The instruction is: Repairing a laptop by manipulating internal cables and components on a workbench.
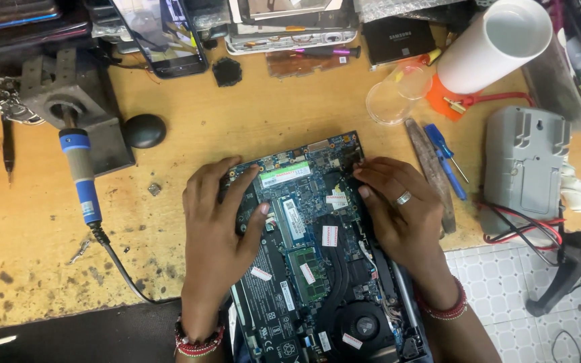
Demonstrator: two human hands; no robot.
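left hand (218, 228) fingers spread flat on opened laptop's blue circuit board (317, 249), frame centre | right hand (401, 212) fingertips pressed together at board's upper-right edge | scuffed wooden bench (42, 262) open lower left

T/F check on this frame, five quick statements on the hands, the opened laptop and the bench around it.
1. Both hands rest on the opened laptop. True: left hand and right hand lie on its circuit board.
2. The right hand wears a ring. True.
3. The soldering iron is in the left hand. False: it stands in its holder, left of the laptop.
4. The blue screwdriver lies on the laptop. False: it lies on the wooden bench, right of the laptop.
5. The laptop's fan is exposed. True.
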